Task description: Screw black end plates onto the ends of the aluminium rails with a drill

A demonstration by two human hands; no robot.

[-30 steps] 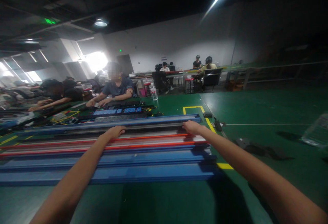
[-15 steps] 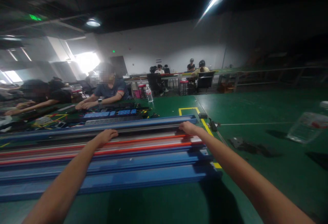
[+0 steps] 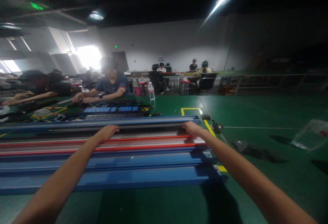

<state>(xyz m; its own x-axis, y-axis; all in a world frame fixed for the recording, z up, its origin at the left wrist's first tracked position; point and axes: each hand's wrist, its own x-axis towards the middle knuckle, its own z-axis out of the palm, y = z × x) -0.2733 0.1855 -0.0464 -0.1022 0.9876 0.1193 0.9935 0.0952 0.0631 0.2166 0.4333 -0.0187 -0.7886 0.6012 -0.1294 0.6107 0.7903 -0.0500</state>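
Head view, one item: black rail (image 3: 151,128), long axis left to right across my green table (image 3: 243,109), lying between a far blue rail (image 3: 153,119) and orange-edged rails (image 3: 153,142). Left hand (image 3: 108,133): fingers curled at the rail; grip, I cannot tell. Right hand (image 3: 192,129): fingers bent near its right end; grip likewise unclear.

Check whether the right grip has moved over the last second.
No: I see no clear shift any way. The right grip stays just below the far strip of yellow tape.
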